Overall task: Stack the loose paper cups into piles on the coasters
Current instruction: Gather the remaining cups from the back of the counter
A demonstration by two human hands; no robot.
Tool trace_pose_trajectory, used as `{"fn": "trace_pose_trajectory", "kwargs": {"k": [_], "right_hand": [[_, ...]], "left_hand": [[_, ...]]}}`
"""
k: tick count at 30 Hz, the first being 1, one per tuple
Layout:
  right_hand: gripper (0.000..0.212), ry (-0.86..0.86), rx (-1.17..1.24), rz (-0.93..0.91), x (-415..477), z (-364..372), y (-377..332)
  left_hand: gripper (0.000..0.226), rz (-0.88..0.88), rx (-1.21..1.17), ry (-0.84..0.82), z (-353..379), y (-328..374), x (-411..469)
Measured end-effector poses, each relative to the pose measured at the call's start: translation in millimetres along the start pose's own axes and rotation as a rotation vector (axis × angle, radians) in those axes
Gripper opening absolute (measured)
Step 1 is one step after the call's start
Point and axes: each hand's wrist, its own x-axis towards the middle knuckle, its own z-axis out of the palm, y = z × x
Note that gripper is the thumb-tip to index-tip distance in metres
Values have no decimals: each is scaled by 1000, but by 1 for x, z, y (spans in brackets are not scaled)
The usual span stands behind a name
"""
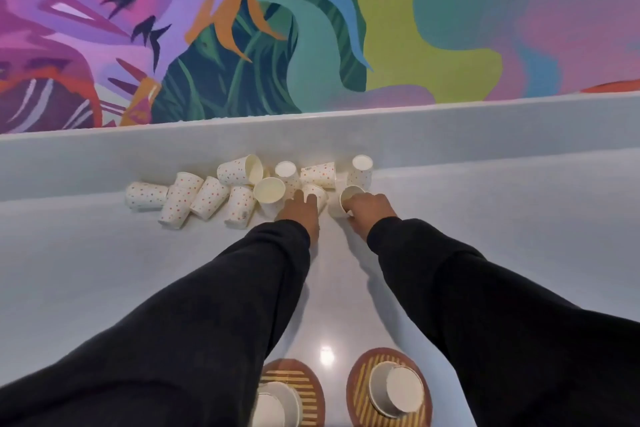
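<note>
Fingers point(347, 211) of the right hand point(369, 210) curl around the rim of an upright, spotted white paper cup point(348, 199), gripping it at the near edge of the scatter, while the left hand point(300, 211) lies flat and spread over a tipped cup point(318, 193) just beside it, closed on nothing. Both arms reach forward in loose black sleeves point(221, 291). Around the hands, a dozen or so loose polka-dot paper cups point(207, 198) lie jumbled in a band along the back of the glossy pale grey counter point(104, 270), most on their sides and touching, a few upright or upturned, pressed close to the raised ledge point(485, 128) below a vivid painted mural point(311, 28). Open, bare counter stretches to either side of the scatter and across the wide space between it and the near edge. There, two round, brown-rimmed coasters of striped woven slats sit side by side: the left coaster point(304, 388) and the right coaster point(360, 388) each carry a short nested pile of cups point(398, 388), well apart from the loose ones.
</note>
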Motion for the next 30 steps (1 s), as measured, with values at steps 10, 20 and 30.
{"fn": "trace_pose_trajectory", "kwargs": {"k": [10, 20, 30], "right_hand": [[30, 11, 754, 408, -13, 2, 28], [16, 246, 1060, 553, -30, -18, 59], [9, 117, 1357, 312, -63, -31, 41]], "left_hand": [[54, -17, -44, -79, 0, 6, 20], [37, -28, -44, -3, -46, 13, 0], [39, 126, -294, 6, -92, 25, -67]]}}
